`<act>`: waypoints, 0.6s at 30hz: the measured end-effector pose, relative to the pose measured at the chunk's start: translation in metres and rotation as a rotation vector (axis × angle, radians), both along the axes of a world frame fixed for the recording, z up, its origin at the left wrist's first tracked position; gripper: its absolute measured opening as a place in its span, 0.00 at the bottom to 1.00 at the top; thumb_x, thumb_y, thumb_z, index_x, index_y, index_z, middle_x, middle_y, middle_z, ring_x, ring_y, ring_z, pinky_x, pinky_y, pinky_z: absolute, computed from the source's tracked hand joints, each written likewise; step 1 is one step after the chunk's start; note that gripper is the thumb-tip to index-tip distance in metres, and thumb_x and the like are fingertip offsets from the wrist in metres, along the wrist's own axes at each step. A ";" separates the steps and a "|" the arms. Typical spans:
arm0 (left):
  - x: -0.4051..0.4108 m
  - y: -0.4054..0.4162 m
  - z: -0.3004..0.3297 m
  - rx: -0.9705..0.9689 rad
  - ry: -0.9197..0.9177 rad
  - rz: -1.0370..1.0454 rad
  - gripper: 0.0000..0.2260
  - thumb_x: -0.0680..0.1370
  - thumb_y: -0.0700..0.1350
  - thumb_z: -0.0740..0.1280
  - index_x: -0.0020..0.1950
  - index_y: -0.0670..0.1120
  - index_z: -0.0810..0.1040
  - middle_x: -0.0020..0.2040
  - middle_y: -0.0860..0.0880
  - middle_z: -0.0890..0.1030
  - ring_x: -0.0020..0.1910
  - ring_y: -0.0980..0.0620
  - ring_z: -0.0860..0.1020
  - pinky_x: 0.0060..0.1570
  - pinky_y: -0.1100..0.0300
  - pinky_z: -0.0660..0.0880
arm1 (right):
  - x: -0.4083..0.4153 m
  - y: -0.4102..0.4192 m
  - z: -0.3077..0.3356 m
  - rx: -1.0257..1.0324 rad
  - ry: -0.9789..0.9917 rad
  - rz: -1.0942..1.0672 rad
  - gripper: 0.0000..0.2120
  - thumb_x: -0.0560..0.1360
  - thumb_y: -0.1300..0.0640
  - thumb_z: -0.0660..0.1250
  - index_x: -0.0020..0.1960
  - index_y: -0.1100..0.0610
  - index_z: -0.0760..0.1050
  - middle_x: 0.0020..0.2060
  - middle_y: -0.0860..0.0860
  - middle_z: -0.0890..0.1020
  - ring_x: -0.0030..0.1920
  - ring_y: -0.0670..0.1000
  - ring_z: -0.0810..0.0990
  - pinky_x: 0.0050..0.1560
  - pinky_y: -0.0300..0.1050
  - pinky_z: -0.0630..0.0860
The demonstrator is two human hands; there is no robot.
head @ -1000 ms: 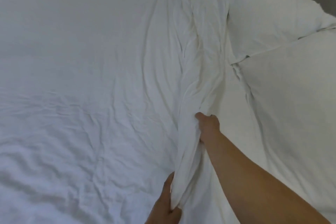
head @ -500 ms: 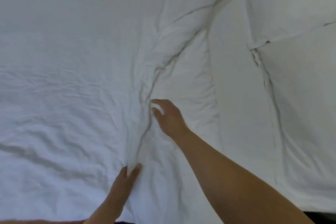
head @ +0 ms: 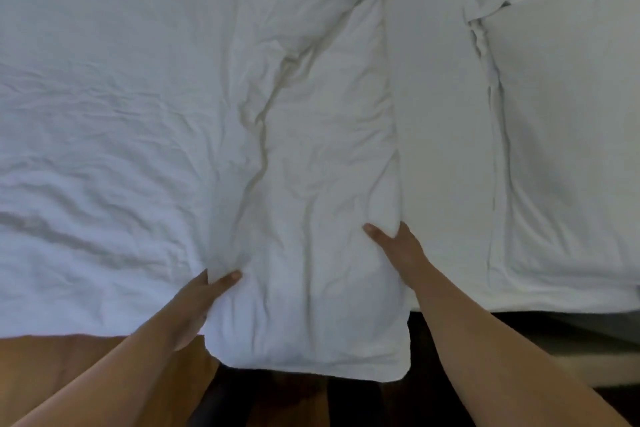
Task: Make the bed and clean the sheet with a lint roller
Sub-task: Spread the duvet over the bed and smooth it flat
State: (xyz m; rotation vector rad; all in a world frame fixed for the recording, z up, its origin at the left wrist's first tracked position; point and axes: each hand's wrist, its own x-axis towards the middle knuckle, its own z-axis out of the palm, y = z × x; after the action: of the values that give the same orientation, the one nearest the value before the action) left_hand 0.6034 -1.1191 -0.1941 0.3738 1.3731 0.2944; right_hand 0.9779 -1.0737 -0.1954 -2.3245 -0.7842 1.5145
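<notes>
A white duvet (head: 121,114) covers the bed, its folded-back band (head: 322,218) hanging over the near edge. Pillows (head: 571,149) lie right. Left hand (head: 197,302) and right hand (head: 394,246) both grasp that band's sides.

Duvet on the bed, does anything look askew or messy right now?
Yes. The duvet is bunched into a creased fold gripped by the left hand and right hand, its corner overhanging the bed edge.
</notes>
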 end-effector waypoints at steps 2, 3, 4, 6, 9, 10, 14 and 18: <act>0.005 -0.004 0.005 0.030 0.035 -0.200 0.31 0.64 0.63 0.80 0.64 0.61 0.74 0.57 0.59 0.83 0.55 0.56 0.82 0.52 0.55 0.79 | 0.007 -0.006 0.004 -0.022 0.096 0.036 0.44 0.65 0.33 0.75 0.74 0.52 0.66 0.66 0.50 0.77 0.62 0.52 0.77 0.66 0.52 0.73; 0.005 -0.005 0.005 0.048 0.085 -0.242 0.31 0.64 0.62 0.80 0.64 0.59 0.75 0.55 0.59 0.84 0.54 0.56 0.83 0.51 0.56 0.78 | 0.012 -0.008 0.006 -0.024 0.097 0.083 0.42 0.66 0.35 0.75 0.73 0.53 0.68 0.65 0.50 0.77 0.62 0.52 0.77 0.66 0.51 0.73; 0.004 -0.007 0.004 0.061 0.131 -0.244 0.31 0.64 0.63 0.79 0.63 0.56 0.77 0.54 0.57 0.85 0.53 0.55 0.83 0.51 0.56 0.79 | 0.017 -0.010 0.007 0.005 0.062 0.126 0.40 0.67 0.37 0.76 0.72 0.52 0.68 0.65 0.49 0.78 0.62 0.51 0.77 0.66 0.50 0.73; -0.003 -0.011 0.001 0.064 0.174 -0.161 0.28 0.66 0.61 0.78 0.60 0.48 0.80 0.52 0.51 0.86 0.51 0.49 0.84 0.54 0.50 0.79 | 0.024 -0.015 0.006 0.161 -0.074 0.121 0.34 0.69 0.40 0.76 0.70 0.51 0.71 0.60 0.46 0.79 0.59 0.48 0.77 0.60 0.45 0.73; -0.009 -0.021 -0.004 0.137 0.416 -0.182 0.20 0.75 0.54 0.73 0.62 0.44 0.79 0.53 0.47 0.84 0.50 0.48 0.82 0.56 0.52 0.76 | 0.018 -0.031 -0.003 0.264 -0.224 0.027 0.29 0.71 0.40 0.74 0.64 0.53 0.71 0.53 0.47 0.79 0.54 0.51 0.78 0.54 0.44 0.73; -0.008 -0.024 -0.007 0.158 0.492 -0.274 0.18 0.77 0.51 0.71 0.64 0.43 0.77 0.55 0.47 0.83 0.51 0.49 0.80 0.56 0.53 0.75 | 0.013 -0.038 -0.010 0.217 -0.234 0.013 0.28 0.72 0.41 0.73 0.64 0.55 0.69 0.53 0.49 0.78 0.55 0.54 0.78 0.53 0.45 0.72; -0.005 -0.011 -0.010 0.098 0.383 -0.378 0.30 0.70 0.56 0.77 0.68 0.53 0.72 0.60 0.53 0.80 0.58 0.51 0.77 0.61 0.52 0.74 | 0.011 -0.045 -0.028 0.046 -0.208 -0.056 0.37 0.71 0.38 0.73 0.70 0.57 0.64 0.62 0.53 0.76 0.55 0.55 0.77 0.51 0.45 0.71; 0.006 0.024 -0.010 0.217 0.330 -0.089 0.33 0.66 0.63 0.78 0.67 0.55 0.75 0.57 0.56 0.82 0.56 0.53 0.80 0.58 0.52 0.77 | 0.019 -0.050 -0.028 0.005 -0.042 -0.021 0.42 0.66 0.30 0.72 0.72 0.51 0.67 0.59 0.47 0.77 0.54 0.50 0.76 0.54 0.44 0.72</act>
State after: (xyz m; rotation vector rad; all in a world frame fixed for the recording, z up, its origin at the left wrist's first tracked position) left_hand 0.6096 -1.0954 -0.2046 0.6853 1.6468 0.3187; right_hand 0.9968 -1.1238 -0.2234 -2.3604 -0.7702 1.4578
